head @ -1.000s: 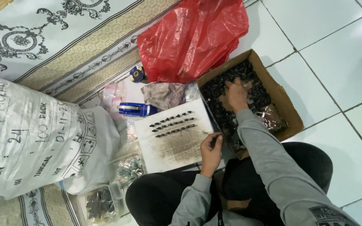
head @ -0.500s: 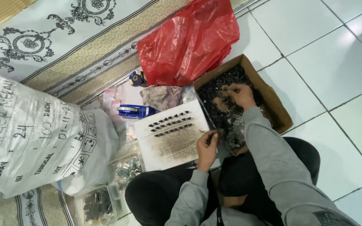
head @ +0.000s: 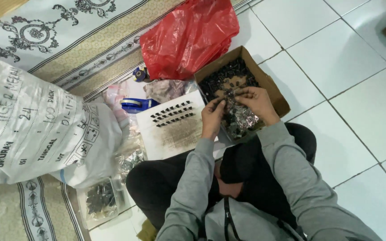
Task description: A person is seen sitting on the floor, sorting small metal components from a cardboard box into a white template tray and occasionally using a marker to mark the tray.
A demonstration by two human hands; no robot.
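Two hands met over a cardboard box (head: pixel 271 85) at the right, but going from the left: a big white sack (head: pixel 36 129) lay on the patterned mat (head: pixel 45 40), with a clear tub (head: pixel 101 201) of dark bits on the floor near it. Next came a blue tape dispenser (head: pixel 135 105) and, just beside it, a white board (head: pixel 175 134) resting against the person's lap, with short rows of small dark pieces (head: pixel 173 112) lined up on its upper part. Behind lay a red plastic bag (head: pixel 188 35), touching the box's far corner. The left hand (head: pixel 213 117) hung at the board's right edge, fingers pinched narrow on what looked like one small dark piece, though it was too small to be sure. The right hand (head: pixel 255 102) was over the box, fingers curled and closed on a crinkled clear bag (head: pixel 242 120) of the same dark pieces. The hands nearly touched. Judging from this, the risks were small: a tiny piece could slip from so fine a pinch and vanish among the loose pieces in the box, the bag could tip and spill, or a sleeve brushing the tilted board could scatter the neat rows.
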